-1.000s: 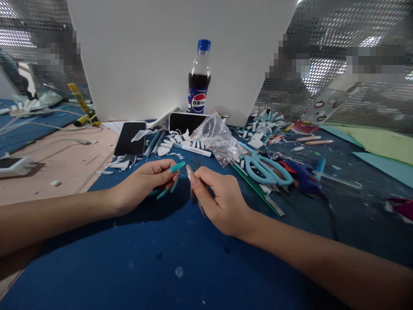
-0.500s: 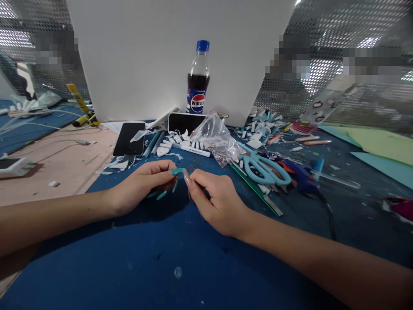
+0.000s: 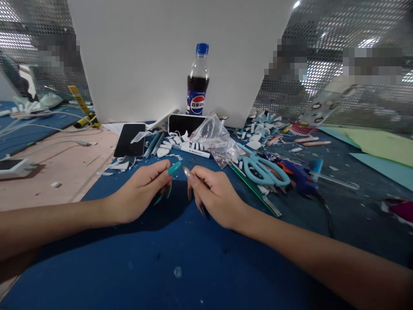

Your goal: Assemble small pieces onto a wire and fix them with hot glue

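Note:
My left hand (image 3: 142, 189) rests on the blue mat (image 3: 167, 258) with its fingers curled under; its long nails are teal. My right hand (image 3: 214, 196) lies just right of it, fingers bent in a pinch, nails pale and clear. The two hands' fingertips nearly meet. What either hand pinches is hidden or too small to name. Just beyond them lie white scraps and marker pens (image 3: 190, 149), and a crumpled clear plastic bag (image 3: 216, 140).
Teal scissors (image 3: 263, 168), a green ruler (image 3: 256, 189) and a blue glue gun (image 3: 300, 176) lie to the right. Two dark phones (image 3: 130, 139) lie behind, and a cola bottle (image 3: 197, 82) stands against a white board. Paper scraps and coloured sheets (image 3: 383, 146) lie far right.
Both hands shifted slightly; the fingertips came together half a second ago and have parted a little. The right hand's fingers have curled further down toward the mat.

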A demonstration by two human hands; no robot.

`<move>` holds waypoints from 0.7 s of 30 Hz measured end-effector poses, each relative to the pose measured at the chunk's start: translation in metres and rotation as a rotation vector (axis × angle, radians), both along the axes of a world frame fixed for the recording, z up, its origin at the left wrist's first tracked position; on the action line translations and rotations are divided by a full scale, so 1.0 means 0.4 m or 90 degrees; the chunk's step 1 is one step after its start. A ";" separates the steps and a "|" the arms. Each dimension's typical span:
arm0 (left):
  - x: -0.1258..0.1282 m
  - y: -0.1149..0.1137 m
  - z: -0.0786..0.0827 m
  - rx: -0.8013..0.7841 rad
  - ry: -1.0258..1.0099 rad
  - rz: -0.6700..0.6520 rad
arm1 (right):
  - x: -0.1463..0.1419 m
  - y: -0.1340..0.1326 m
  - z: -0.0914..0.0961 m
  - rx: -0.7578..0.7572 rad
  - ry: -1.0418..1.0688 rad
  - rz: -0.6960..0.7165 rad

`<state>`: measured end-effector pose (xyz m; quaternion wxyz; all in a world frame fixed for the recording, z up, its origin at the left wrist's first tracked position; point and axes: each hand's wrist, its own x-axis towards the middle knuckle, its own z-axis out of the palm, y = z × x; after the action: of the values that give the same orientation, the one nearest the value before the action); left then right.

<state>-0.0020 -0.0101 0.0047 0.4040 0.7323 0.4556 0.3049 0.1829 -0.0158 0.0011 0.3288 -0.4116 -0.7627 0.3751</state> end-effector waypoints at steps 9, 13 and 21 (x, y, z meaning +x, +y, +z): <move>-0.009 -0.017 -0.011 0.223 0.022 0.113 | 0.002 0.017 -0.010 -0.057 0.037 0.023; -0.010 -0.023 -0.008 0.258 0.021 0.142 | 0.000 0.014 -0.007 -0.075 0.037 0.025; -0.010 -0.024 -0.012 0.294 -0.030 0.146 | -0.002 0.025 -0.013 -0.189 0.271 -0.022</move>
<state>-0.0061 -0.0199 -0.0001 0.1997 0.7412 0.4443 0.4618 0.1823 -0.0059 -0.0041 0.4239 -0.3800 -0.6062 0.5554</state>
